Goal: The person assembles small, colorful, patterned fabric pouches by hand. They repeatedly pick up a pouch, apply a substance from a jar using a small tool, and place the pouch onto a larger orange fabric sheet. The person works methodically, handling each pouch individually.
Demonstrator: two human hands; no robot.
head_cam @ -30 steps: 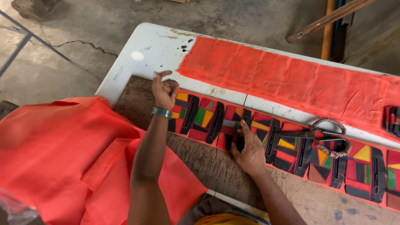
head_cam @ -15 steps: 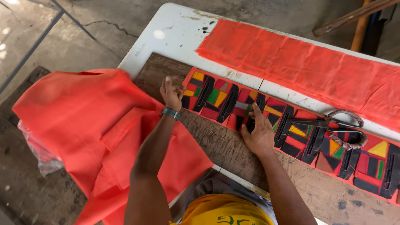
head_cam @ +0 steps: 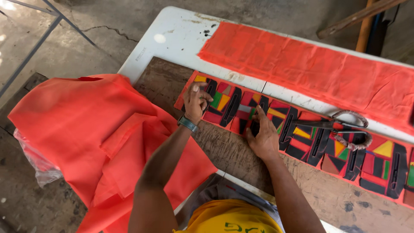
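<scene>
The left hand (head_cam: 196,101) pinches the near end of the patterned cloth strip (head_cam: 302,133) lying across the desk (head_cam: 172,39). The right hand (head_cam: 264,136) presses flat and open on it, scissors (head_cam: 345,129) nearby.

From my feed: a cracked grey concrete floor (head_cam: 86,39) fills the upper left, lit by patchy daylight with bright spots at the far left edge. A thin grey metal frame bar (head_cam: 30,56) slants across it. The white plastic desk (head_cam: 172,36) is scuffed and stained dark near its corner; a worn brown wooden board (head_cam: 233,151) lies on it. At top right, an orange pole (head_cam: 365,26) and a weathered wooden stick (head_cam: 358,17) lean together.
</scene>
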